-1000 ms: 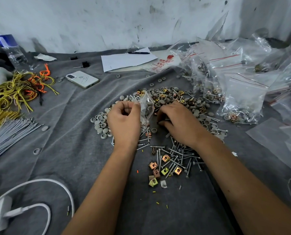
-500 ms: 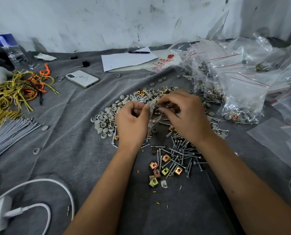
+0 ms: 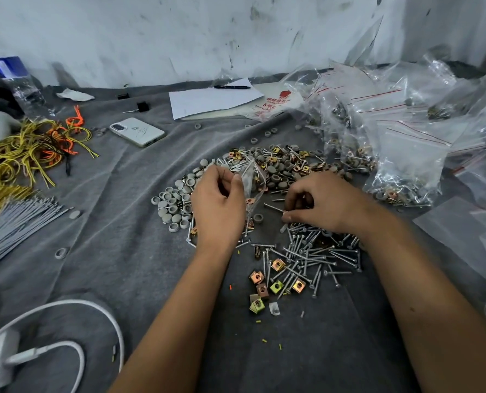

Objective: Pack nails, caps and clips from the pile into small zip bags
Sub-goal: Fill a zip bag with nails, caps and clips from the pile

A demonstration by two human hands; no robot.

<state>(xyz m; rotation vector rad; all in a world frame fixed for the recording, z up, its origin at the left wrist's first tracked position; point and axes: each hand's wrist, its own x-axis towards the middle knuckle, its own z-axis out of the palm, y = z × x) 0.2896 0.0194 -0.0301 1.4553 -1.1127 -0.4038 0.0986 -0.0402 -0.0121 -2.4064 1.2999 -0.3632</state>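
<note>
A pile of grey caps (image 3: 173,205), metal clips (image 3: 295,163) and nails (image 3: 315,256) is spread over the grey cloth (image 3: 108,265). My left hand (image 3: 217,207) pinches the mouth of a small clear zip bag (image 3: 251,182), which hangs over the pile with a clip inside. To its right, my right hand (image 3: 318,204) is down on the pile, its fingers curled and pinching a nail (image 3: 274,208) near the head. Several loose clips (image 3: 275,285) lie closer to me.
Filled zip bags (image 3: 400,165) are heaped at the right, an empty bag (image 3: 463,234) beside them. A phone (image 3: 136,131), paper with a pen (image 3: 213,99), a bottle (image 3: 17,83), coloured ties (image 3: 34,148), grey ties (image 3: 15,222) and a charger cable (image 3: 74,321) lie at the back and left.
My right hand rose to the bag's mouth, then dropped right and down onto the nails, where it now pinches one. The left hand kept hold of the bag.
</note>
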